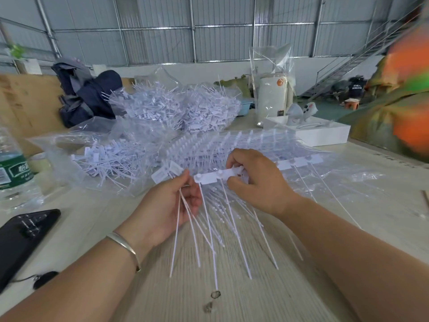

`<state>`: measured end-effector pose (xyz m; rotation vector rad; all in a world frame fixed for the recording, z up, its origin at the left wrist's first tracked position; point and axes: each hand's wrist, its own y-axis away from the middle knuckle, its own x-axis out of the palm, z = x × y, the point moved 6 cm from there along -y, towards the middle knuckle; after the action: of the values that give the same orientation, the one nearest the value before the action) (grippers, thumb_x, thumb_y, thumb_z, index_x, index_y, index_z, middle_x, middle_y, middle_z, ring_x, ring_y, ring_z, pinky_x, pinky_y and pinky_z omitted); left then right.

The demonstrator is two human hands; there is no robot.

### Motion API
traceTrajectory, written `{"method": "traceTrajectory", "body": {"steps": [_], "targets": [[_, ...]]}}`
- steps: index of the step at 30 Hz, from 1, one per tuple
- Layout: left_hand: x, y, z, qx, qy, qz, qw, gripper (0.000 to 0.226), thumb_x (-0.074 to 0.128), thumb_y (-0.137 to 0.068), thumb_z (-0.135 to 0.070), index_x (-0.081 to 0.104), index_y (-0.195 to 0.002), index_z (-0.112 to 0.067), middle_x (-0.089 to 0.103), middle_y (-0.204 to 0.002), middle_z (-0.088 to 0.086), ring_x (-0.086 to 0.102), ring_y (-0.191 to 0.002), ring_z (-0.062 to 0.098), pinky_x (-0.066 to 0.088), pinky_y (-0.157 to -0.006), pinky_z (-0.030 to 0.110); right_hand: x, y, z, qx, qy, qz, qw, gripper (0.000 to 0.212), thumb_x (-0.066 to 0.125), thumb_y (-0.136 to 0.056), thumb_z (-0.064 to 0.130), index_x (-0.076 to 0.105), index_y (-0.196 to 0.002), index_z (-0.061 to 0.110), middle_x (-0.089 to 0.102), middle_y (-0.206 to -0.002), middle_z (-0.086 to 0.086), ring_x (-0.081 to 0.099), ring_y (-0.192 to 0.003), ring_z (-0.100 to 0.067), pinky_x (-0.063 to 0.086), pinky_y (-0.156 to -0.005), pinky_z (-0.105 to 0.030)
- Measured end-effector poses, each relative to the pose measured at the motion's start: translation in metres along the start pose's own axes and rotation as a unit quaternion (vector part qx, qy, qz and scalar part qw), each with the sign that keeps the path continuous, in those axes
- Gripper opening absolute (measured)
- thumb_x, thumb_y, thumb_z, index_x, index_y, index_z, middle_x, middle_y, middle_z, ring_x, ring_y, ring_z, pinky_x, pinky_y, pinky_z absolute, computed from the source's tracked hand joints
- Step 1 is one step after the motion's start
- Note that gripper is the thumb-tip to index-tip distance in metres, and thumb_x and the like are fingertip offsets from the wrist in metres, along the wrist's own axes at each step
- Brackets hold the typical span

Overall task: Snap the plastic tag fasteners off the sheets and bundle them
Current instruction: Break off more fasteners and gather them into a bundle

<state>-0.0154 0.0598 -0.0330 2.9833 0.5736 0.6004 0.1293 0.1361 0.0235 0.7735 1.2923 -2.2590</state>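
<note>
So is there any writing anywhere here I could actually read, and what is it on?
None reads clearly.
Water bottle: green label with white characters, too blurred to read.
Phone: faint lines of screen text, too small.
Table: dark marks near the far right edge, illegible.
White appliance: round orange mark, no legible words.
Distant person's dark shirt: pale print, too small.

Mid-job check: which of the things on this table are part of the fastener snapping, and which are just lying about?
Job:
left hand holding snapped-off fasteners
right hand gripping the fastener strip
stacked sheets
loose fastener pile
bagged fasteners

Lying about:
water bottle
phone
backpack
white box
</note>
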Motion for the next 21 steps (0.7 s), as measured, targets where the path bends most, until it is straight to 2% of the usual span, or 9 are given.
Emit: {"method": "traceTrajectory", "body": {"steps": [3, 6, 8, 10, 13, 16, 21], "targets": [[-0.0001, -0.0005, -0.0005, 0.007, -0.014, 0.011, 1.0, 0.023, 0.048, -0.098, -0.033, 0.051, -0.085, -0.014, 0.045, -0.053, 0.0, 0.033, -0.035, 0.007, 0.024, -0.031, 0.014, 0.0012, 0.0002, -0.0005, -0.007, 0.017, 0.001, 1.0, 0.01, 0.064, -0.082, 0.016, 0.06, -0.089, 0.011, 0.056, -0.079, -0.003, 0.044, -0.074, -0.014, 0.035, -0.064, -0.027], [0.0005, 0.001, -0.0047, 0.021, -0.057, 0.026, 0.998, 0.029, 0.058, -0.087, -0.043, 0.047, -0.077, -0.019, 0.033, -0.055, -0.005, 0.02, -0.037, 0.004, 0.015, -0.03, 0.014, 0.0016, 0.0004, -0.0008, -0.004, 0.028, -0.001, 1.0, 0.011, 0.064, -0.083, 0.016, 0.06, -0.092, 0.012, 0.054, -0.082, 0.001, 0.045, -0.078, -0.014, 0.034, -0.065, -0.028], [0.0014, 0.0028, -0.0074, 0.042, -0.096, 0.024, 0.994, 0.03, 0.071, -0.071, -0.045, 0.053, -0.069, -0.022, 0.029, -0.056, -0.007, 0.018, -0.039, 0.004, 0.014, -0.031, 0.014, 0.001, 0.0001, 0.0, -0.008, 0.036, -0.005, 0.999, 0.012, 0.064, -0.083, 0.016, 0.061, -0.093, 0.012, 0.053, -0.083, 0.002, 0.046, -0.08, -0.014, 0.035, -0.068, -0.028], [0.0021, 0.0035, -0.0072, 0.058, -0.121, 0.019, 0.991, 0.025, 0.076, -0.063, -0.038, 0.063, -0.073, -0.02, 0.027, -0.054, -0.009, 0.019, -0.039, 0.003, 0.015, -0.031, 0.014, 0.0013, -0.0002, 0.0011, -0.015, 0.037, -0.003, 0.999, 0.012, 0.064, -0.083, 0.016, 0.061, -0.093, 0.011, 0.055, -0.083, 0.002, 0.047, -0.081, -0.015, 0.038, -0.07, -0.029], [-0.0021, 0.0013, -0.0056, 0.065, -0.119, -0.004, 0.991, 0.027, 0.074, -0.068, -0.03, 0.066, -0.086, -0.012, 0.026, -0.052, -0.01, 0.02, -0.038, 0.003, 0.016, -0.031, 0.014, 0.0029, -0.0007, 0.0012, -0.016, 0.035, 0.0, 0.999, 0.009, 0.064, -0.083, 0.017, 0.06, -0.09, 0.013, 0.056, -0.082, 0.002, 0.048, -0.08, -0.015, 0.04, -0.07, -0.031], [-0.0048, -0.0006, -0.0062, 0.067, -0.108, -0.008, 0.992, 0.02, 0.073, -0.071, -0.025, 0.065, -0.083, -0.011, 0.026, -0.051, -0.01, 0.02, -0.037, 0.002, 0.016, -0.03, 0.014, -0.0007, -0.002, -0.0049, -0.007, 0.053, -0.019, 0.998, 0.008, 0.062, -0.087, 0.022, 0.061, -0.089, 0.014, 0.057, -0.077, 0.003, 0.051, -0.077, -0.015, 0.038, -0.071, -0.032], [-0.0037, -0.0004, -0.0068, 0.068, -0.085, -0.002, 0.994, 0.018, 0.073, -0.07, -0.023, 0.063, -0.08, -0.013, 0.027, -0.05, -0.011, 0.02, -0.036, 0.001, 0.016, -0.03, 0.014, -0.0012, -0.0031, -0.0055, -0.025, 0.132, -0.024, 0.991, 0.02, 0.051, -0.097, 0.022, 0.056, -0.079, 0.013, 0.041, -0.064, 0.008, 0.042, -0.067, -0.017, 0.033, -0.069, -0.034]]}}
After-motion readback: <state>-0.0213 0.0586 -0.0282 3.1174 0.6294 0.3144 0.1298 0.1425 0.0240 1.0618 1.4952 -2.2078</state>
